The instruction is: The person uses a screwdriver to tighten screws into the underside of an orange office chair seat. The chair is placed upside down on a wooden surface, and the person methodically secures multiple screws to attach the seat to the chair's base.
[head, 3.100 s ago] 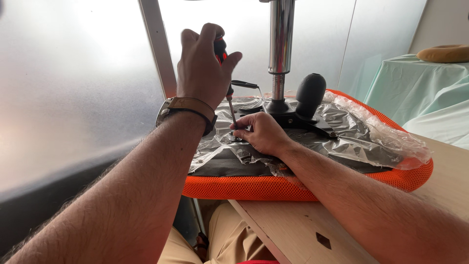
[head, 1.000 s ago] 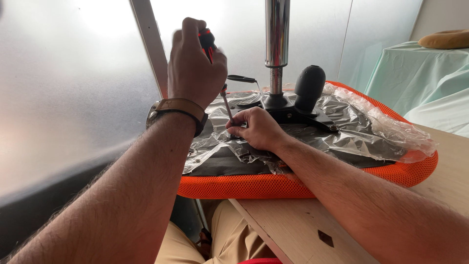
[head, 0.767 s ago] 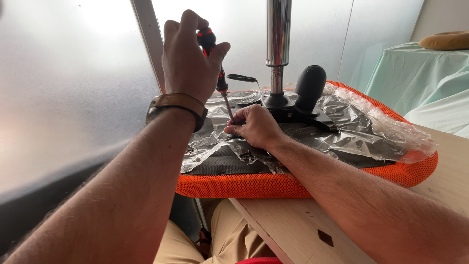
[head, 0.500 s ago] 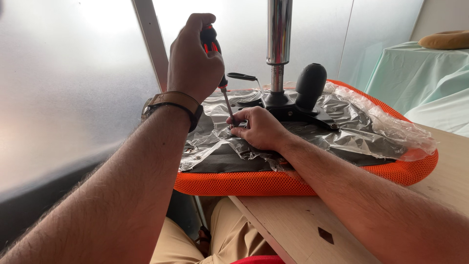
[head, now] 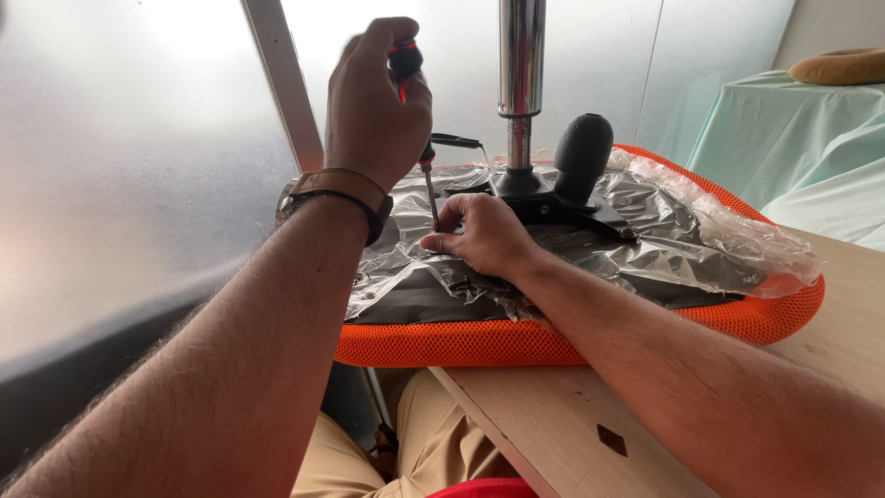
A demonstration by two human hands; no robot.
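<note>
An orange mesh chair seat (head: 572, 337) lies upside down on a wooden table, its black underside under crinkled clear plastic wrap (head: 682, 231). My left hand (head: 373, 106) grips a red and black screwdriver (head: 412, 97) held upright, its shaft running down to the seat bottom. My right hand (head: 484, 235) rests on the plastic, its fingertips pinched at the screwdriver's tip. A black metal mechanism plate (head: 562, 205) with a chrome gas cylinder (head: 521, 65) and a black knob (head: 584, 148) stands just behind my right hand.
The light wooden table (head: 811, 369) extends to the right and has a small dark square hole. A frosted window with a white frame bar (head: 281, 78) is behind. A table with a pale green cloth (head: 793, 129) stands at the far right. My tan trousers (head: 415, 443) show below.
My left hand has shifted its grip around the screwdriver handle between frames, as in turning it. My right hand stays pinched at the tip.
</note>
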